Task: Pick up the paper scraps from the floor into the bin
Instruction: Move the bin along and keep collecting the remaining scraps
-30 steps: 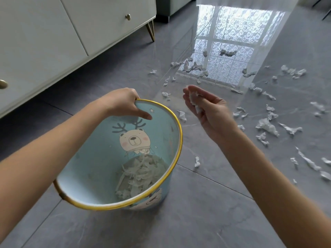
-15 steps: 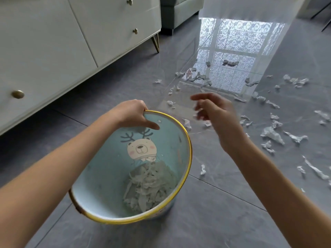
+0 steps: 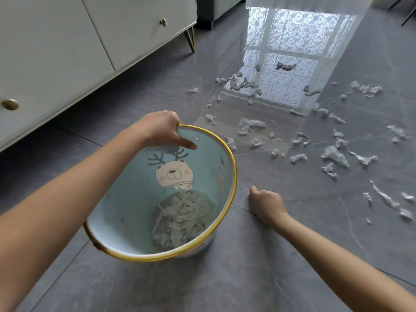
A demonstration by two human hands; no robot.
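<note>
A light blue bin [image 3: 126, 199] with a gold rim and a bear picture stands tilted on the grey floor. My left hand [image 3: 161, 129] grips its far rim, thumb inside. A heap of paper scraps [image 3: 182, 219] lies at its bottom. My right hand [image 3: 266, 203] is down on the floor just right of the bin, knuckles up and fingers curled under, on the spot where a small scrap lay; that scrap is hidden beneath it. Several white scraps [image 3: 335, 155] are scattered over the floor farther right and beyond.
A white cabinet [image 3: 67, 52] with brass knobs and a gold leg [image 3: 190, 40] runs along the left. Dark furniture [image 3: 216, 7] stands at the back. A bright window reflection [image 3: 288, 52] lies on the glossy tiles among the far scraps.
My right hand dropped its scraps over the bin, then swung down to the floor right of the bin, covering a small scrap. My left hand kept its grip on the rim.
</note>
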